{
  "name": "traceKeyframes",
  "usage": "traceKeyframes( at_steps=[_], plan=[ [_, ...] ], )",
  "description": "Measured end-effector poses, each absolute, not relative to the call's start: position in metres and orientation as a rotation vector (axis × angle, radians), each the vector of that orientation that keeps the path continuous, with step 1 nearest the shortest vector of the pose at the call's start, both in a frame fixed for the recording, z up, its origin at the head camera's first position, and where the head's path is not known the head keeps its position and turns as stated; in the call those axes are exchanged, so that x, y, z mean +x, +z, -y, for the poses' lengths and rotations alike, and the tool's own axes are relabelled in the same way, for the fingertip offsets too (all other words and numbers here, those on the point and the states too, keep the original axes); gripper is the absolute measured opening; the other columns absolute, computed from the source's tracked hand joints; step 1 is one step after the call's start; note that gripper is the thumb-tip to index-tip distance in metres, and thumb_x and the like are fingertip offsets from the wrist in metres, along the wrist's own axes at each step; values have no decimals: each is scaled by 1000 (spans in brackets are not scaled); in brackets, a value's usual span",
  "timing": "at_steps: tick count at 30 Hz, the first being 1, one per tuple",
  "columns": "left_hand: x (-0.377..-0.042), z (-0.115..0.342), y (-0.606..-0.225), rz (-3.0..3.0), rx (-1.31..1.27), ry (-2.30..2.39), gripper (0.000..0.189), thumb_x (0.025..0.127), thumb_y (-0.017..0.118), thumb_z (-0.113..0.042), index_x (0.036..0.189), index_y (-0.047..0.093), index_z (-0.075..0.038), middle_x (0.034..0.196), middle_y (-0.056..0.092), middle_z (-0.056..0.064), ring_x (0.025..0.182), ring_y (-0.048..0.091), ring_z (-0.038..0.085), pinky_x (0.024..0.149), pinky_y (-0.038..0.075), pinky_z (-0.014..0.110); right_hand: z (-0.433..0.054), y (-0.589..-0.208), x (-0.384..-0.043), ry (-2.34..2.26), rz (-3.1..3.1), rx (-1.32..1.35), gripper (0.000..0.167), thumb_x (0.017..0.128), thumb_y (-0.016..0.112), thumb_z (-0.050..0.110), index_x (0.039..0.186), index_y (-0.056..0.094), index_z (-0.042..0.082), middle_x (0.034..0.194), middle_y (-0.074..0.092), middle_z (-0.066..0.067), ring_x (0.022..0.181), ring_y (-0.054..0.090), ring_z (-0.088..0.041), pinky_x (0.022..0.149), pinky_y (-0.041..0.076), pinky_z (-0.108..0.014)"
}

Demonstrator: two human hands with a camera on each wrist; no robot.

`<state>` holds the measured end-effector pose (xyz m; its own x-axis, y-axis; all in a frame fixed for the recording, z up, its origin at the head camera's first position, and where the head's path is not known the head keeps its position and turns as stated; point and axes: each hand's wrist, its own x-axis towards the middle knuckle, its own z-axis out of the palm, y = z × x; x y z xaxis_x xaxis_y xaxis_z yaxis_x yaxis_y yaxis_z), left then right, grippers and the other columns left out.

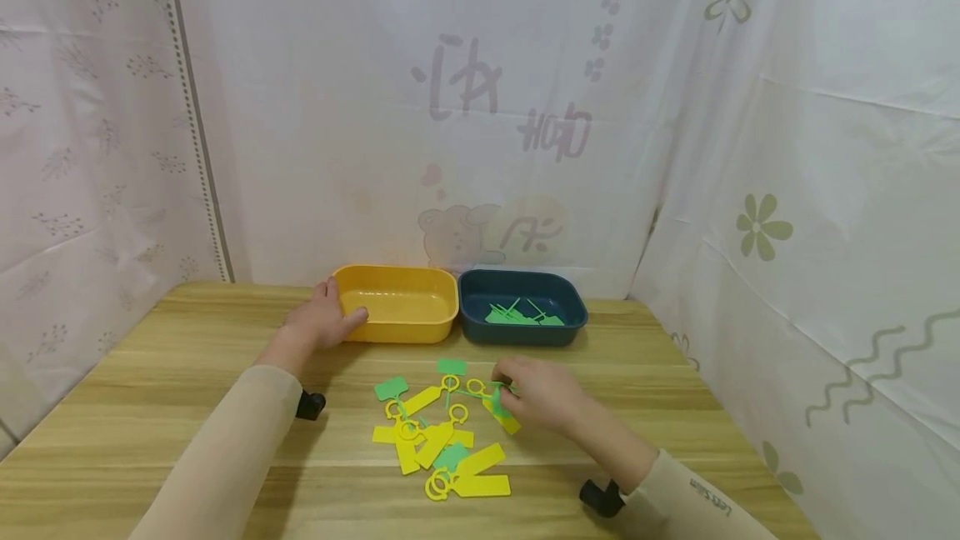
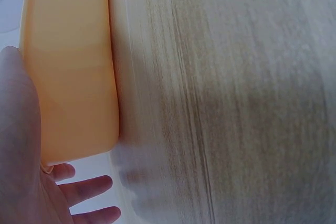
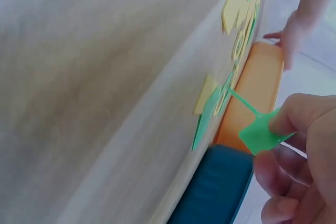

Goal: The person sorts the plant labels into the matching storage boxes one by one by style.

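Note:
My left hand (image 1: 321,320) rests on the left end of a yellow plastic bin (image 1: 401,333), its thumb over the rim and the other fingers outside. In the left wrist view those fingers look straight and spread beside the bin's end. Above the table my right hand (image 1: 543,392) pinches a green tag (image 3: 260,134) between thumb and forefinger. The tag has a flat plate and a thin stem, which points towards the pile. Just left of this hand lie mixed yellow ring-ended tags (image 1: 482,486) and green tags (image 1: 391,388), several of each, partly overlapping.
Beside the yellow bin stands a dark blue bin (image 1: 480,332), with several green tags (image 1: 517,315) inside. Both bins sit near the far edge of the wooden table (image 1: 600,373). A patterned white curtain (image 1: 337,107) hangs behind and at the sides.

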<state>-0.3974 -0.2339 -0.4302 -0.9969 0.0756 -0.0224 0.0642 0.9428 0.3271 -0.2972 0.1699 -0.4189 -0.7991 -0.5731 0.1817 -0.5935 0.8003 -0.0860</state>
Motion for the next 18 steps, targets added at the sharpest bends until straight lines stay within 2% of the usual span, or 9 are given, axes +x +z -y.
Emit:
traceKeyframes(
  at_steps=[9, 18],
  plan=[
    [-399, 233, -432, -3065, 99, 504, 111, 106, 36, -68, 169, -4, 15, 177, 9, 40, 135, 58, 64, 108, 47, 79, -179, -416, -311, 255, 2734, 878, 11, 91, 76, 17, 101, 76, 21, 87, 64, 11, 70, 52, -5, 62, 46, -23],
    [-399, 232, -431, -3061, 102, 520, 110, 106, 37, -66, 169, -4, 15, 176, 10, 41, 130, 61, 64, 108, 48, 77, -184, -395, -328, 360, 2774, 754, 15, 95, 72, 20, 109, 77, 19, 91, 66, 9, 76, 54, -9, 66, 46, -28]
  ],
)
